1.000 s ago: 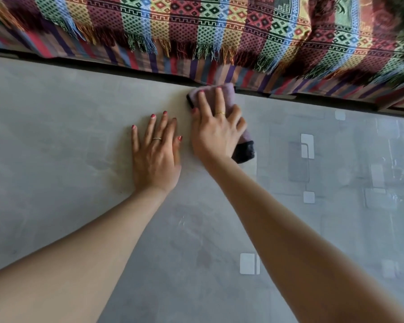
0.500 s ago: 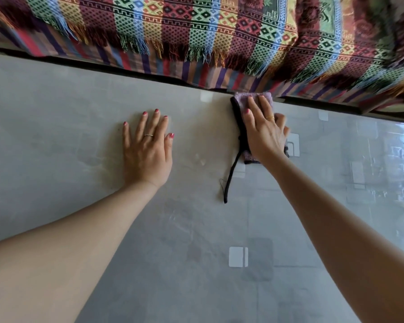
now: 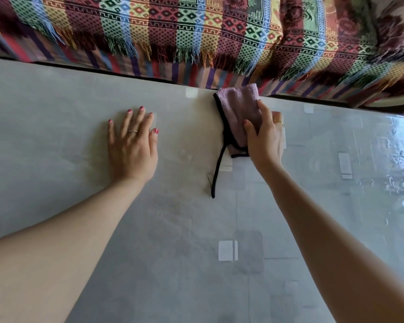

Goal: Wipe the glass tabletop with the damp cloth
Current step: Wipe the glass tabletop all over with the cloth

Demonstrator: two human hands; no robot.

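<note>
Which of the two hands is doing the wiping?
The right hand: it holds the pink cloth, while the left hand lies flat on the glass.

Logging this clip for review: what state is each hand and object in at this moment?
left hand: flat on the glass, fingers straight, holds nothing.
right hand: grips the cloth, thumb over it.
pink cloth: bunched, at the far edge of the tabletop, black edging strip trailing loose toward the person.
glass tabletop: hazy, with glare and reflections at the right.
woven throw: draped over the seat beyond, fringe hanging down.
</note>
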